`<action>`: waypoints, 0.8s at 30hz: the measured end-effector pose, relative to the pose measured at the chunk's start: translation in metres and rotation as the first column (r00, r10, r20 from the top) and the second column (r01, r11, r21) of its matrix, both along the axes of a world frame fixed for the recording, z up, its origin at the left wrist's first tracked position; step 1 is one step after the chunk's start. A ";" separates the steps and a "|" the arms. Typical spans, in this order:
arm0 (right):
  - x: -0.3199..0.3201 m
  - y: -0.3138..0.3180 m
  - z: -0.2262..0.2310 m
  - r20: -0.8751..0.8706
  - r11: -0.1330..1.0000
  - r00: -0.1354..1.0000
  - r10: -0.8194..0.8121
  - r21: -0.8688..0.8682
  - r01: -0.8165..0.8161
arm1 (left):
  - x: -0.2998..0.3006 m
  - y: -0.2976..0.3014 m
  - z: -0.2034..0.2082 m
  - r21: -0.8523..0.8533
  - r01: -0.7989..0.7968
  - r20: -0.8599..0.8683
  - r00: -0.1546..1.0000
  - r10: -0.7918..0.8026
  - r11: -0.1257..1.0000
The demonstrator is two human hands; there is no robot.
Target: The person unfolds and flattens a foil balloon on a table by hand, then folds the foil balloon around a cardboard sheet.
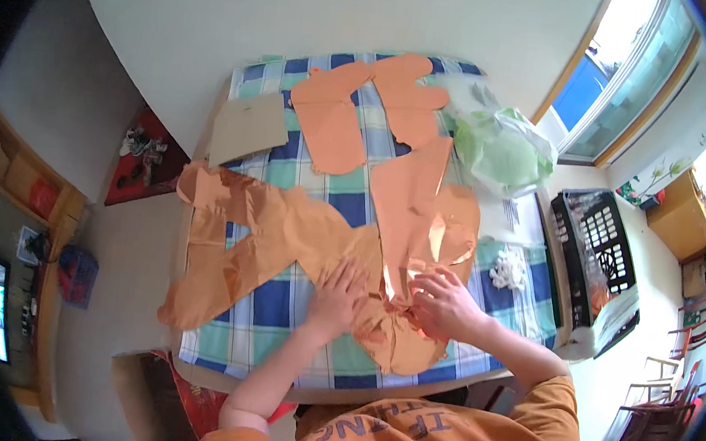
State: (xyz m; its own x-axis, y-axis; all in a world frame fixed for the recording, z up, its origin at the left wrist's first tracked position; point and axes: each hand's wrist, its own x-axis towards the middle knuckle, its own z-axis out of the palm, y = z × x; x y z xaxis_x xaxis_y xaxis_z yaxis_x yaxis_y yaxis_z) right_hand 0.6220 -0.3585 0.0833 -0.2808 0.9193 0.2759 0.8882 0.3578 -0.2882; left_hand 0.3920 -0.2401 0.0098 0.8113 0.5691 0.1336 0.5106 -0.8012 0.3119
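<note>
The orange paper sheet [302, 233] lies across the checked cloth [278, 331] on the bench, its long axis running from the left edge toward the lower centre of the frame, where it bunches into creases. Both hands meet at that crumpled end. The left hand [334, 298] presses flat, fingers spread, grip open. The right hand [442, 304], nearer the folds, pinches the creased paper. Glossy, wrinkled, torn-edged pieces [331, 123] lie above, toward upper centre.

Paper sheets [302, 233] on table [276, 355], bag [504, 149] behind.
</note>
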 end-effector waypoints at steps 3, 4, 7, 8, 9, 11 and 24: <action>-0.027 -0.035 -0.010 0.036 0.989 0.997 0.064 -0.134 -0.059 | -0.003 0.012 -0.012 0.050 0.031 0.045 0.998 -0.033 0.998; -0.031 -0.042 -0.015 0.034 0.989 0.998 0.055 -0.141 -0.050 | -0.002 0.014 -0.013 0.060 0.024 0.086 0.996 -0.029 0.998; -0.036 -0.052 -0.017 -0.117 0.983 0.989 0.093 -0.145 -0.110 | -0.002 0.015 -0.014 0.065 0.013 0.163 0.986 -0.023 0.998; -0.033 -0.048 -0.019 -0.307 0.978 0.951 0.028 -0.189 -0.089 | -0.003 0.014 -0.014 0.065 0.006 0.202 0.979 -0.019 0.998; -0.026 -0.042 -0.025 -0.483 0.969 0.874 -0.050 -0.234 -0.074 | -0.002 0.014 -0.012 0.062 0.014 0.200 0.980 -0.026 0.998; -0.007 -0.024 -0.028 -0.379 0.946 0.868 -0.321 -0.168 0.277 | -0.004 0.011 -0.006 0.142 0.014 0.118 0.993 -0.031 0.990; 0.039 0.074 -0.077 0.033 0.884 0.888 -0.459 -0.081 0.460 | -0.005 0.028 -0.017 0.108 -0.022 0.173 0.985 0.003 0.994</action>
State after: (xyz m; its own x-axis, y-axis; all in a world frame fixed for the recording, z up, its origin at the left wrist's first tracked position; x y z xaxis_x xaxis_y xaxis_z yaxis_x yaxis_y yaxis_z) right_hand 0.6613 -0.2847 0.0065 0.1761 0.9657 0.1909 0.9509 -0.1168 -0.2867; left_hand 0.3872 -0.2123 -0.0073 0.7639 0.5531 0.3326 0.4666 -0.8293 0.3074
